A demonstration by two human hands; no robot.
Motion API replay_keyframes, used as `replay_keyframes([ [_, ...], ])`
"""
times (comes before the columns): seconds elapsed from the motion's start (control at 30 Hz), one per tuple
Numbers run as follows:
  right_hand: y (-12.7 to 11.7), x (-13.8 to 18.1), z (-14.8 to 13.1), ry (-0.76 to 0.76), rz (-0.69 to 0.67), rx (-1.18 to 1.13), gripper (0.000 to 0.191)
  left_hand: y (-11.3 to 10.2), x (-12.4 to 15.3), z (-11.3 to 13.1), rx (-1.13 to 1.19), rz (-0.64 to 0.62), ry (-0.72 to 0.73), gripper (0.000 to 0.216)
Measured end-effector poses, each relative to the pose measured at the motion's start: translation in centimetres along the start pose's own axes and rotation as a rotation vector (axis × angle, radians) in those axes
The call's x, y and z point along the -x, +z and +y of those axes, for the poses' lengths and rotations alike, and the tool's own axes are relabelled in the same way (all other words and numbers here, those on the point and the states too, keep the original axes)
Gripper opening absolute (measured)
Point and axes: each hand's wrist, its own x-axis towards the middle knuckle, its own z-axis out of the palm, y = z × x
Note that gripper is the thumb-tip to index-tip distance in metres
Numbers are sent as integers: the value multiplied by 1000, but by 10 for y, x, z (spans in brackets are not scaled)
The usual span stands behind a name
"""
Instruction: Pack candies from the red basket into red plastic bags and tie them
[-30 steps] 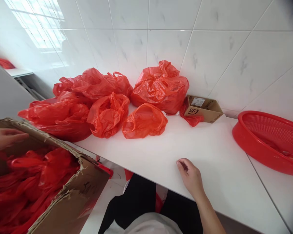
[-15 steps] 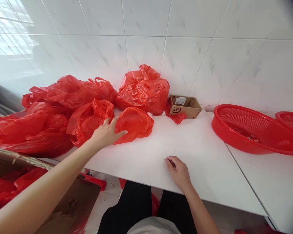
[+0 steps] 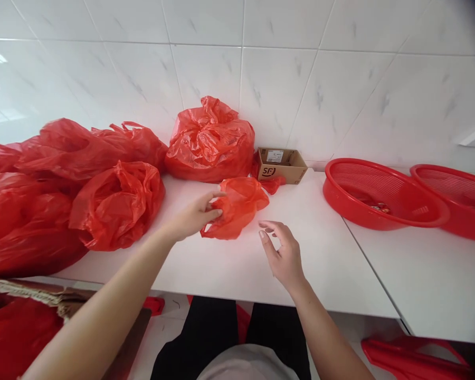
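Note:
A thin red plastic bag (image 3: 239, 206), crumpled and almost flat, lies on the white table in front of me. My left hand (image 3: 198, 214) has its thumb and fingers closed on the bag's left edge. Just right of the bag, my right hand (image 3: 284, 253) is raised over the table with fingers curved and thumb apart, holding nothing. A bunched red plastic bag (image 3: 121, 203) sits to the left of my left hand. Behind, against the wall, stands a full, gathered red plastic bag (image 3: 211, 142).
More red bags (image 3: 27, 211) are heaped on the left. A small cardboard box (image 3: 287, 174) stands near the wall. Red plastic baskets (image 3: 380, 211) sit at right, small items inside one. Below the table's left edge is a large cardboard box (image 3: 63, 301) with red plastic in it.
My left hand has moved right, and the loose bag now lies apart from the bunched one, more collapsed. My right hand has risen and opened. The view has shifted right.

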Motion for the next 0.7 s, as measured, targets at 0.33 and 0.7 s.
replay_keyframes([
  [0.33,-61,24,36,310,-262,99,32,71,45,-57,142,226,-130,42],
  [0.7,-79,7,41,210,170,161,31,-29,58,-18,-269,511,76,31],
])
